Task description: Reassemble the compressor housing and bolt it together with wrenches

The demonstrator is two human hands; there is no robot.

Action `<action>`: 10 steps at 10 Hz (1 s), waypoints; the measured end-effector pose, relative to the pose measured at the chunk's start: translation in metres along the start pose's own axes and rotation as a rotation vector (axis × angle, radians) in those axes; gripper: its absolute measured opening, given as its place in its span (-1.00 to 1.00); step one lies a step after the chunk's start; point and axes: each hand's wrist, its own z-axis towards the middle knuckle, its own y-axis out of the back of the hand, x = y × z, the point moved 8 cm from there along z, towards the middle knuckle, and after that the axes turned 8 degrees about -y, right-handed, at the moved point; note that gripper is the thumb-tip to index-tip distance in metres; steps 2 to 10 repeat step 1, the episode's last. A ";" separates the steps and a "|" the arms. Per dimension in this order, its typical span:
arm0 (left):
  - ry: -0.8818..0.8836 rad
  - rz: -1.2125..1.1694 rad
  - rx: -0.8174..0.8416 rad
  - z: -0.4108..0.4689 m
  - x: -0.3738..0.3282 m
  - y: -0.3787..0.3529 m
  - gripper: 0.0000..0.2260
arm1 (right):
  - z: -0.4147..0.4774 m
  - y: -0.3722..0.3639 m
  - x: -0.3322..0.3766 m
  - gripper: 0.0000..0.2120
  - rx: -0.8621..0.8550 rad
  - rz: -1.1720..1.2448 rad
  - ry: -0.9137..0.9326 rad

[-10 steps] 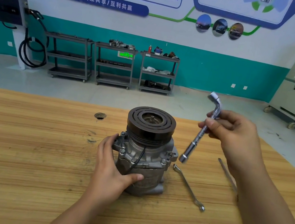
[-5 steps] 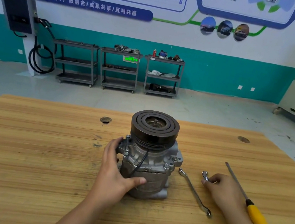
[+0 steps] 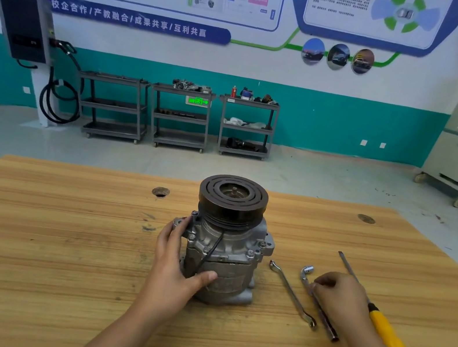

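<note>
Head view: the right hand [image 3: 340,298] curls its fingertips round the shaft of the L-shaped socket wrench [image 3: 307,274], which lies flat on the wooden table [image 3: 57,235] between a flat wrench [image 3: 290,293] and a yellow-handled screwdriver [image 3: 388,336]. The left hand [image 3: 175,264] wraps the side of the compressor [image 3: 227,246], thumb across its front. The compressor stands upright mid-table, pulley up. Grey carts [image 3: 179,115] line the far wall.

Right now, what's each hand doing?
Left hand: grips the compressor.
Right hand: pinches the L-shaped socket wrench lying on the table.

On the table [image 3: 55,249], two wrenches [image 3: 292,294] lie between compressor [image 3: 227,243] and screwdriver [image 3: 379,319].
</note>
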 end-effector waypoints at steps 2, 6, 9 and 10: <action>0.006 -0.084 0.017 -0.025 -0.001 0.009 -0.08 | -0.038 0.050 0.021 -0.87 -0.030 0.360 0.181; 0.006 -0.084 0.017 -0.025 -0.001 0.009 -0.08 | -0.038 0.050 0.021 -0.87 -0.030 0.360 0.181; 0.006 -0.084 0.017 -0.025 -0.001 0.009 -0.08 | -0.038 0.050 0.021 -0.87 -0.030 0.360 0.181; 0.006 -0.084 0.017 -0.025 -0.001 0.009 -0.08 | -0.038 0.050 0.021 -0.87 -0.030 0.360 0.181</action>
